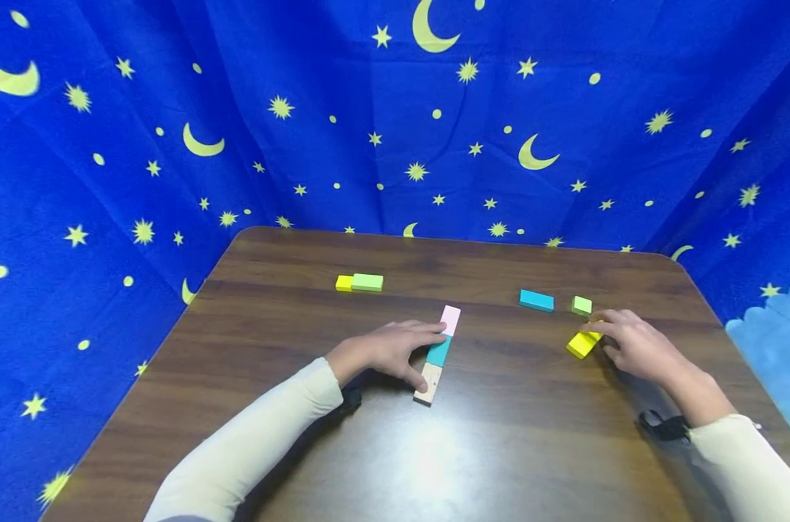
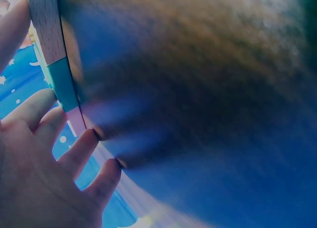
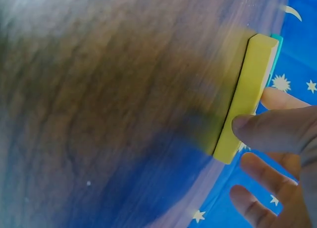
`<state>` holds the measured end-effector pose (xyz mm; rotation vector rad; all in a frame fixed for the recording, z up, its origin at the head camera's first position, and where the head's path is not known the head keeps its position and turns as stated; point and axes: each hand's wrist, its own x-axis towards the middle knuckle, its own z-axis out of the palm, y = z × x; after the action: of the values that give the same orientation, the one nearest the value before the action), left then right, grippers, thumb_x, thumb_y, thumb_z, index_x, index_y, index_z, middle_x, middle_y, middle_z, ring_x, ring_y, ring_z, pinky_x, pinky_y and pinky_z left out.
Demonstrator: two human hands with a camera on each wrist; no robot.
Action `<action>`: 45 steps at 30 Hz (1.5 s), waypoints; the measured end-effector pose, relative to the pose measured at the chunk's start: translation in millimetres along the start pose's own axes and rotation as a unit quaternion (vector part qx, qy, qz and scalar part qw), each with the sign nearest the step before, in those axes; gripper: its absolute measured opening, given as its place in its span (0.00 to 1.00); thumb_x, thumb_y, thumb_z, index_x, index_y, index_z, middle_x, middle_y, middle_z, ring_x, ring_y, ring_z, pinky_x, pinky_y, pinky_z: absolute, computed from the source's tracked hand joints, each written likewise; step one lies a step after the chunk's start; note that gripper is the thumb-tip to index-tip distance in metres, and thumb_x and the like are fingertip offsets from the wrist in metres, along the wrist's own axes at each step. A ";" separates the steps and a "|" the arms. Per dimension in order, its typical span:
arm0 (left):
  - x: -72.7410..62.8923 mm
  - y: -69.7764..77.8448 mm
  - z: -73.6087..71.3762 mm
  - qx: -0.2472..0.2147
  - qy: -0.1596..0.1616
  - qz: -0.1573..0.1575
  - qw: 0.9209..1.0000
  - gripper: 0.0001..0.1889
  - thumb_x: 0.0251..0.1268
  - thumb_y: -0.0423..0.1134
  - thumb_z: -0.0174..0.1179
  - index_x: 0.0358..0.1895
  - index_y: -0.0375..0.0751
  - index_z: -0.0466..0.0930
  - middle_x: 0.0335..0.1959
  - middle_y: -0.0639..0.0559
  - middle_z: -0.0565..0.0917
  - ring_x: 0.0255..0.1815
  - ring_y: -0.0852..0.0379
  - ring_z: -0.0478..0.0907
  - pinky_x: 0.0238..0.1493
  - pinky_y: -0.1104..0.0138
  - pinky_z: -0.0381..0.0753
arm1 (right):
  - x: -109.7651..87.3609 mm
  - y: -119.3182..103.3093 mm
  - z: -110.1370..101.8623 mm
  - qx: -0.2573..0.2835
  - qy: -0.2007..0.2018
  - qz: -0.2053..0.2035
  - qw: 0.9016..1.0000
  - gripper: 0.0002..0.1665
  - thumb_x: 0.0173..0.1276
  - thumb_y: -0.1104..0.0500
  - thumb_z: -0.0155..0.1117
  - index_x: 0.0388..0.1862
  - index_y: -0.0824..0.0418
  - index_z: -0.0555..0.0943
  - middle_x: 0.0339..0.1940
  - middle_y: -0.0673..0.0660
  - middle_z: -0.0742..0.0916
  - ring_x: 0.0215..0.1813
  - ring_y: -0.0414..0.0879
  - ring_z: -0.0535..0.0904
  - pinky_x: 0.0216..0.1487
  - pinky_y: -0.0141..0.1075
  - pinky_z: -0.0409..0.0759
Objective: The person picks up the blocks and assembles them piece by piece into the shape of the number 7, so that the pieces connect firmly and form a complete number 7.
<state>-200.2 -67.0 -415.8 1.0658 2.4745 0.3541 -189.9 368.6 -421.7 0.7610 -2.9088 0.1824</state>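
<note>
A row of blocks lies end to end mid-table: a pink block (image 1: 450, 320) at the far end, a teal block (image 1: 438, 351) between, and a plain wooden block (image 1: 428, 384) nearest. My left hand (image 1: 398, 349) rests along the row with spread fingers, its thumb at the wooden block and fingertips by the teal and pink ones. To the right, my right hand (image 1: 636, 344) pinches a yellow block (image 1: 583, 344) between thumb and index finger. In the right wrist view this yellow block (image 3: 247, 96) looks long and lies on the table; its far side is hidden.
Behind the right hand lie a small light green block (image 1: 581, 305) and a blue block (image 1: 536, 301). At the back left, a small yellow block (image 1: 344, 283) touches a light green block (image 1: 367, 283). A blue curtain (image 1: 343, 145) with moons and stars surrounds the brown table (image 1: 499, 449).
</note>
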 end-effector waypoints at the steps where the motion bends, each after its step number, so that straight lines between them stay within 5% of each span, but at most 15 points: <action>1: -0.8 -0.3 0.3 -0.002 -0.001 0.000 1.000 0.47 0.56 0.58 0.70 0.78 0.54 0.57 0.82 0.60 0.53 0.83 0.48 0.50 0.80 0.48 0.54 | 0.3 -0.2 1.4 0.000 0.004 -0.003 1.000 0.25 0.51 0.73 0.68 0.50 0.59 0.86 0.52 0.69 0.85 0.52 0.68 0.80 0.48 0.63 0.79; 25: -1.6 1.8 0.2 -0.004 0.002 0.000 1.000 0.47 0.56 0.58 0.69 0.78 0.53 0.57 0.82 0.60 0.52 0.83 0.49 0.51 0.80 0.49 0.53 | 13.2 -4.8 0.8 -0.014 -0.026 -0.023 0.999 0.22 0.49 0.69 0.74 0.46 0.58 0.87 0.39 0.59 0.85 0.40 0.56 0.83 0.40 0.55 0.81; 33: -1.8 2.7 2.8 0.003 0.000 0.001 1.000 0.47 0.56 0.59 0.69 0.78 0.53 0.57 0.82 0.61 0.52 0.83 0.48 0.50 0.81 0.50 0.52 | 12.9 -10.0 2.0 0.026 -0.064 0.008 0.998 0.23 0.56 0.66 0.72 0.52 0.61 0.85 0.51 0.67 0.85 0.51 0.64 0.82 0.51 0.60 0.80; 45: -0.3 0.5 5.3 0.006 0.002 0.000 1.000 0.47 0.57 0.60 0.68 0.78 0.54 0.57 0.82 0.62 0.51 0.83 0.48 0.50 0.81 0.49 0.52 | 13.8 -5.5 -3.7 0.041 -0.048 -0.006 0.998 0.21 0.57 0.68 0.71 0.52 0.64 0.84 0.49 0.68 0.86 0.50 0.65 0.82 0.51 0.60 0.80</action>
<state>-197.2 -66.6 -420.2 1.0720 2.4824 0.3408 -198.8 357.9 -415.5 0.8227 -3.0018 0.2714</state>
